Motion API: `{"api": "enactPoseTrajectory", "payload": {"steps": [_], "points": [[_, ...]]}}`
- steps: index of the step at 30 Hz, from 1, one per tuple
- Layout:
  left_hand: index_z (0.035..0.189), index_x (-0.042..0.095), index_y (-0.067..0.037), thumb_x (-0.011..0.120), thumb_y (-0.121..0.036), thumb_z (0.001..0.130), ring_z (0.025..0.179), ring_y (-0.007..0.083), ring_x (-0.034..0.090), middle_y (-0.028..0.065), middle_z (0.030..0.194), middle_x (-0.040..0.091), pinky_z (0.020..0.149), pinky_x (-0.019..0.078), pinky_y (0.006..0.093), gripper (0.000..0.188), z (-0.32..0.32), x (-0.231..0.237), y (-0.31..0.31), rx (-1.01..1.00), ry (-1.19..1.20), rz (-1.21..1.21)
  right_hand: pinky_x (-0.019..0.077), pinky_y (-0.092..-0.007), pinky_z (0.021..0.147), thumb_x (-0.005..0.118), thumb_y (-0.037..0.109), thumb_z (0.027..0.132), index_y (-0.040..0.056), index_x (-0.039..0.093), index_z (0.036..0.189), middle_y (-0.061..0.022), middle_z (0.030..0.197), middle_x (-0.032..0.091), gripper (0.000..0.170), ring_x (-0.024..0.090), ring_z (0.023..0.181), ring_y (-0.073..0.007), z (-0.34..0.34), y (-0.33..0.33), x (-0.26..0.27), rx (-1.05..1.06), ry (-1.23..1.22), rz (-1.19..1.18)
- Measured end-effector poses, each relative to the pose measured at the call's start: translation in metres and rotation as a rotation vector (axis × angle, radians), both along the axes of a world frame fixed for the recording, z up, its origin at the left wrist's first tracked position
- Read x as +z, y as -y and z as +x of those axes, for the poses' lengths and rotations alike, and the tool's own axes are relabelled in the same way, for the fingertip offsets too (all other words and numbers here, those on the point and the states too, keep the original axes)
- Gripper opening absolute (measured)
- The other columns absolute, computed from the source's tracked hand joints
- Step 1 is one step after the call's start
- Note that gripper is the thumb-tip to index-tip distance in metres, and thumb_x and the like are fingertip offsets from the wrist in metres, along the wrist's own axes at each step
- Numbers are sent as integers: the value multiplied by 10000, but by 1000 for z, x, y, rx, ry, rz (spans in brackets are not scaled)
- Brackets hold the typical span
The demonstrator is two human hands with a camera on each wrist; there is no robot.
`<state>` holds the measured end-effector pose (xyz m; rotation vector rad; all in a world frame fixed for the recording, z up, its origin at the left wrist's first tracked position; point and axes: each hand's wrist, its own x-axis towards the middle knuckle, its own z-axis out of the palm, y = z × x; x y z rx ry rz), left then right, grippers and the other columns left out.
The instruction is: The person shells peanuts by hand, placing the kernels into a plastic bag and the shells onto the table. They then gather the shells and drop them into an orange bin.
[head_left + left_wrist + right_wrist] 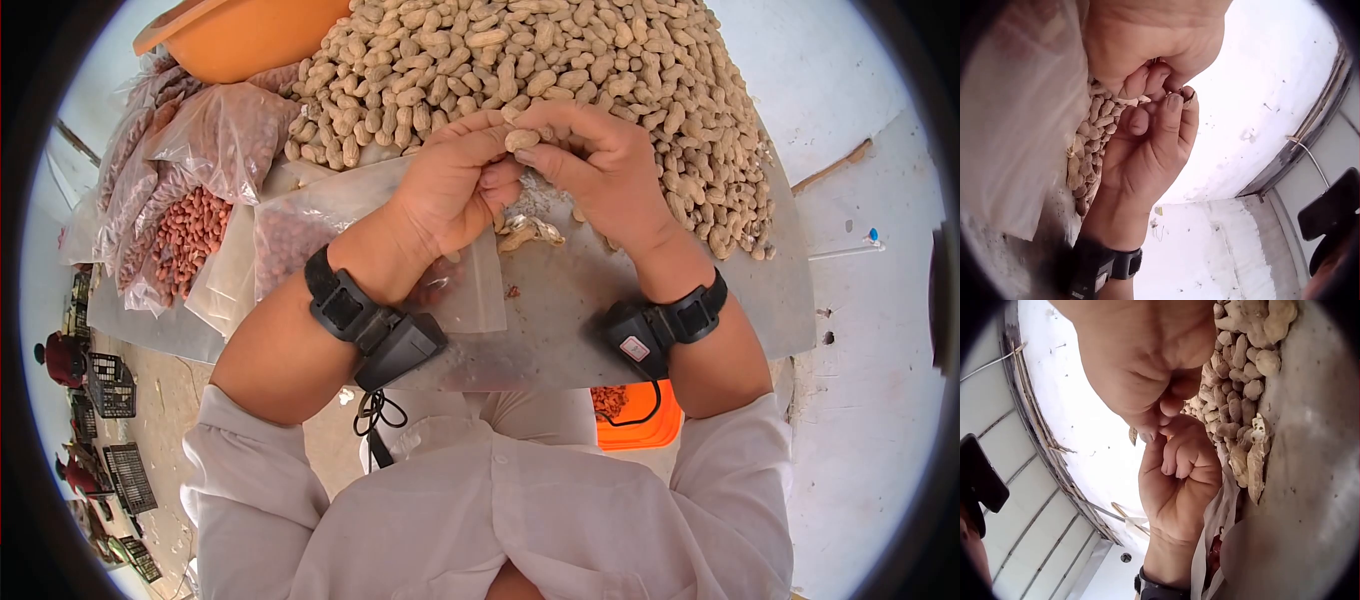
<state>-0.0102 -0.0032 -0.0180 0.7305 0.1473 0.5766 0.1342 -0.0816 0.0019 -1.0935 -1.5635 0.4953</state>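
Note:
In the head view my right hand point(610, 170) pinches an unshelled peanut point(521, 140) between thumb and forefinger. My left hand point(450, 190) meets it from the other side, thumb and forefinger at the same peanut, the other fingers curled toward the palm. The fingertips of both hands come together in the left wrist view, where the right hand point(1154, 162) is seen from its palm side. A piece of shell point(1133, 435) sticks out past the fingertips in the right wrist view. What lies inside the left hand's curled fingers is mostly hidden.
A large heap of unshelled peanuts point(700, 130) covers the back of the metal table point(560, 350). Broken shells point(530, 235) lie below my hands. Clear bags point(215, 140) of red kernels point(190, 235) and an orange basin point(260, 40) stand left. An orange container point(645, 430) sits below the table edge.

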Motion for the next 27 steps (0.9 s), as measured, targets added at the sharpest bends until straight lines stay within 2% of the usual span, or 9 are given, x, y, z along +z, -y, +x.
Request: {"api": "enactPoseTrajectory", "payload": {"steps": [4,7,10,13,17,20,23,26,27], "points": [[937,505,-38,421,-56,900,523,41,352,-2,761,491,448,300,162,93,1,3,3,42,-59,-107,479,-238,639,642,75,747,48,642,952,-78,844,649,207,610,706,-139,-2,1,5,-90,182,4],[744,465,-61,473,-69,874,500,64,338,-8,657,395,422,276,187,131,4,3,2,81,-114,-180,480,-248,640,638,81,751,50,638,952,-82,839,649,203,612,706,-148,-2,1,5,-108,236,28],[884,521,-37,459,-83,897,504,47,344,2,731,482,435,285,164,79,2,1,2,64,-113,-108,479,-250,630,625,79,761,43,626,940,-76,812,645,182,603,688,-144,-2,-2,-1,-110,131,-28],[901,532,-28,475,-89,895,489,51,335,-1,690,471,427,279,173,84,2,3,3,74,-170,36,460,-243,591,603,62,766,31,612,912,-65,757,625,150,573,636,-122,0,0,1,-131,100,-55],[952,546,-3,475,-85,895,479,58,333,-9,639,461,420,268,187,122,0,7,5,257,-208,121,406,-226,517,589,65,752,13,601,873,-48,646,574,132,504,551,-82,6,9,21,-40,-46,-244],[977,552,10,474,-84,893,481,64,336,-15,622,462,430,265,193,149,0,7,-1,387,-125,86,384,-209,497,602,100,739,8,605,875,-41,578,535,164,491,534,-68,22,9,29,98,125,-525],[1010,528,-4,450,-116,917,487,60,325,-18,639,456,446,271,191,165,-2,5,-5,393,-107,92,335,-194,467,605,47,761,25,591,881,7,592,536,122,429,495,-41,25,10,26,236,391,-563],[1015,526,-4,445,-127,920,492,62,324,-17,643,457,453,271,193,175,-1,7,-2,386,-112,90,356,-224,478,614,48,755,23,595,883,-9,593,532,132,447,517,-66,23,6,18,1,343,-456],[1016,525,-3,444,-131,920,493,62,324,-17,644,456,452,270,193,179,-1,6,-3,387,-111,94,374,-240,496,620,50,749,18,595,885,-25,612,539,142,468,537,-91,25,2,10,-56,414,-367]]}}
